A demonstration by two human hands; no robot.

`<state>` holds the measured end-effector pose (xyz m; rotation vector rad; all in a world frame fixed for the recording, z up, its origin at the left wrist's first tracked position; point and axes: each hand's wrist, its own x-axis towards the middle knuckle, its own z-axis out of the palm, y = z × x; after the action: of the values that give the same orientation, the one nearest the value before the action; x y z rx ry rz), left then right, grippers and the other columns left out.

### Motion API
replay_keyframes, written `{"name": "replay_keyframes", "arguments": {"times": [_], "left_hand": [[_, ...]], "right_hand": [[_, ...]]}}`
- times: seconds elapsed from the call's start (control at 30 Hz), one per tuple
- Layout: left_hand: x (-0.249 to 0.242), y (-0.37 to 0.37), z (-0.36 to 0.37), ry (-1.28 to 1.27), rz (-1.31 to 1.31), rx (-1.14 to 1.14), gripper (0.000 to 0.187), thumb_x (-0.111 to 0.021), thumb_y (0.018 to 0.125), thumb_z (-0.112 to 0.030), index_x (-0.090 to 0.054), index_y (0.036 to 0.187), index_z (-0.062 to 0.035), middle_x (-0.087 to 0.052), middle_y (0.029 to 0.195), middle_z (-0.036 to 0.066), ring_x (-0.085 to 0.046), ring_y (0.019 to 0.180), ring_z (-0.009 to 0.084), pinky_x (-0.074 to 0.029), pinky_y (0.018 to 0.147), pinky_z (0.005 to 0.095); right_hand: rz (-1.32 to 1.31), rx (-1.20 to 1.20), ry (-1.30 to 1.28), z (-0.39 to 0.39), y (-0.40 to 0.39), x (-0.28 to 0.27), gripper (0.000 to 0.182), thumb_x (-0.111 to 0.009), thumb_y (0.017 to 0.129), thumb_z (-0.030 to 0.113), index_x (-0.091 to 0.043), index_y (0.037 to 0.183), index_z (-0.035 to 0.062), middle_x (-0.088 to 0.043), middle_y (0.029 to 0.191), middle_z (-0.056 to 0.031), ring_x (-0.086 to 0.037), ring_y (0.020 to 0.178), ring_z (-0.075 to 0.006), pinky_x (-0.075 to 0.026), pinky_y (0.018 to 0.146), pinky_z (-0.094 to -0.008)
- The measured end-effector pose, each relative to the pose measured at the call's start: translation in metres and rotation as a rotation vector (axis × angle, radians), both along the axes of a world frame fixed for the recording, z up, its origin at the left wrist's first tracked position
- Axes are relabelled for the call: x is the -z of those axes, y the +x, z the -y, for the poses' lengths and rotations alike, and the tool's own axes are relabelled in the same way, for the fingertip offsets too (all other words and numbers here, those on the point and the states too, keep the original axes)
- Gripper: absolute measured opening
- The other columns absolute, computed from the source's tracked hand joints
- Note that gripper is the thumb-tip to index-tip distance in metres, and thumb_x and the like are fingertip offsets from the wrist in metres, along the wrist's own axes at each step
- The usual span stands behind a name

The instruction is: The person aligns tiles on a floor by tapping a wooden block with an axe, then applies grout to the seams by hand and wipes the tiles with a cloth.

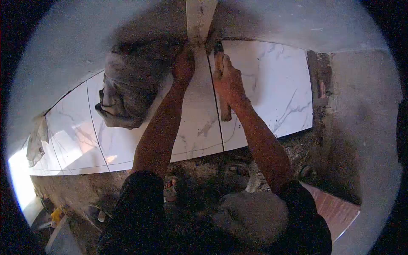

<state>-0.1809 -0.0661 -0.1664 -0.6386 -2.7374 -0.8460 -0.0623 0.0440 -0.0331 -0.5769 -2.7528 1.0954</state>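
My right hand (230, 85) is wrapped round the wooden handle of a hammer-like tool (226, 111), whose dark end points toward the base of a pale upright post (199, 21). My left hand (183, 68) is at the left side of that post, beside a bunched grey cloth or bag (131, 85); its fingers are dark and partly hidden. Beneath both arms lie white marbled tiles (272, 85), with a dark joint running between two of them near my right hand.
Grey walls (365, 106) rise behind and to the right. A thin translucent scrap (38, 142) hangs at the far left. Rough ground (76, 187) borders the tiles' near edge. A reddish panel (331, 208) lies lower right, and a yellow object (56, 216) lower left.
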Motion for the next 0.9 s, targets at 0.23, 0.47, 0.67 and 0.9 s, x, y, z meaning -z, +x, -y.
{"name": "replay_keyframes", "arguments": {"times": [0.23, 0.47, 0.67, 0.9], "left_hand": [[-0.028, 0.006, -0.003, 0.38, 0.043, -0.017, 0.037, -0.049, 0.088, -0.022, -0.048, 0.123, -0.0103, -0.054, 0.112, 0.023, -0.051, 0.104, 0.0405, -0.039, 0.094, 0.0452], [0.0, -0.001, 0.001, 0.127, -0.166, -0.007, 0.036, -0.049, 0.088, -0.021, -0.049, 0.122, -0.0064, -0.054, 0.114, 0.022, -0.05, 0.105, 0.0405, -0.04, 0.091, 0.0447], [-0.038, 0.007, -0.002, 0.305, 0.309, -0.013, 0.035, -0.049, 0.089, -0.023, -0.05, 0.12, -0.0074, -0.056, 0.113, 0.02, -0.051, 0.106, 0.0396, -0.041, 0.09, 0.0428], [-0.033, 0.002, -0.002, 0.3, 0.032, 0.034, 0.037, -0.049, 0.089, -0.022, -0.048, 0.123, -0.0066, -0.056, 0.113, 0.021, -0.05, 0.109, 0.038, -0.04, 0.092, 0.0431]], "right_hand": [[0.034, 0.028, -0.027, 0.005, -0.001, -0.003, 0.055, -0.051, 0.079, 0.009, -0.03, 0.129, -0.0025, -0.056, 0.102, -0.0311, -0.056, 0.094, -0.0434, -0.048, 0.082, -0.0443], [-0.032, 0.01, -0.039, 0.006, 0.002, 0.001, 0.057, -0.052, 0.079, 0.008, -0.029, 0.13, -0.0043, -0.055, 0.103, -0.0317, -0.055, 0.097, -0.043, -0.046, 0.083, -0.0441], [-0.105, -0.025, -0.156, -0.003, 0.003, 0.004, 0.059, -0.054, 0.078, 0.01, -0.029, 0.13, -0.0043, -0.058, 0.096, -0.0306, -0.058, 0.089, -0.044, -0.049, 0.076, -0.0432], [-0.155, -0.034, -0.119, -0.006, 0.005, 0.008, 0.057, -0.054, 0.079, 0.011, -0.031, 0.13, -0.0028, -0.059, 0.09, -0.0302, -0.059, 0.085, -0.0442, -0.049, 0.072, -0.0445]]}}
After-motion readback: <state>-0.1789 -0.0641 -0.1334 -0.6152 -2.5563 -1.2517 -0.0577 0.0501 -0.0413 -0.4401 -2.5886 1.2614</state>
